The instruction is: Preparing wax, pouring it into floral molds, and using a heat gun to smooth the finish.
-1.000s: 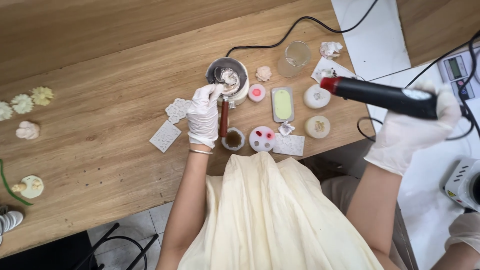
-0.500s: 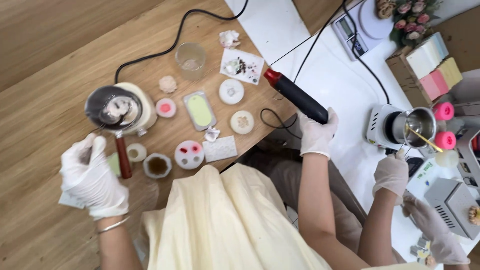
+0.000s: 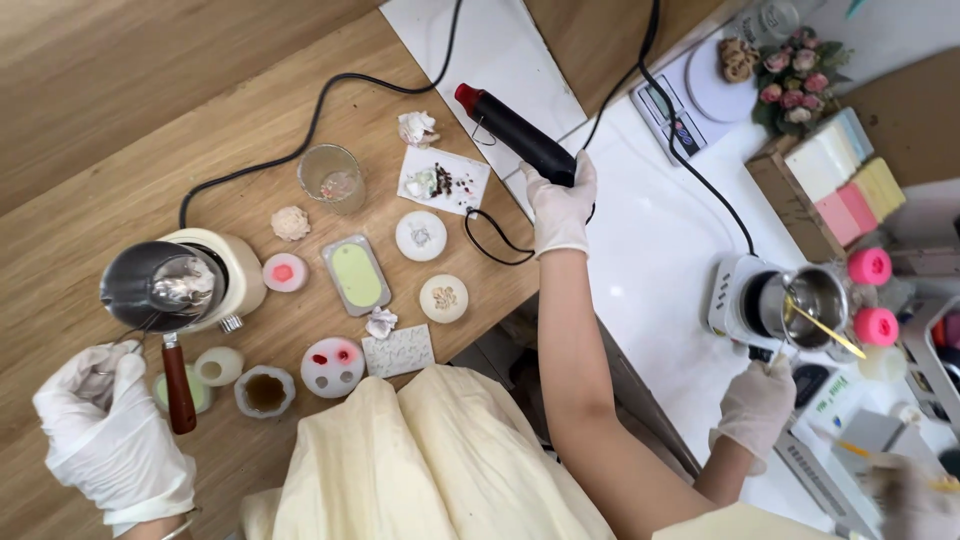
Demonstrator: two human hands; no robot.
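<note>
Both hands wear thin white disposable gloves: left hand (image 3: 105, 440) at lower left, right hand (image 3: 560, 205) near upper centre. Forearms bare; a pale cream apron (image 3: 430, 460) covers the lap.

The gloved right hand (image 3: 560, 210) wraps its grip around a black heat gun (image 3: 515, 133) lying on the surface (image 3: 120, 120). The gloved left hand (image 3: 105, 440) rests beside the red-handled metal melting pot (image 3: 160, 288), near small wax moulds (image 3: 355, 275).

I see a small dark screen (image 3: 688, 133) on the white scale at the upper right, a white label with green print (image 3: 833, 392) at the lower right
</note>
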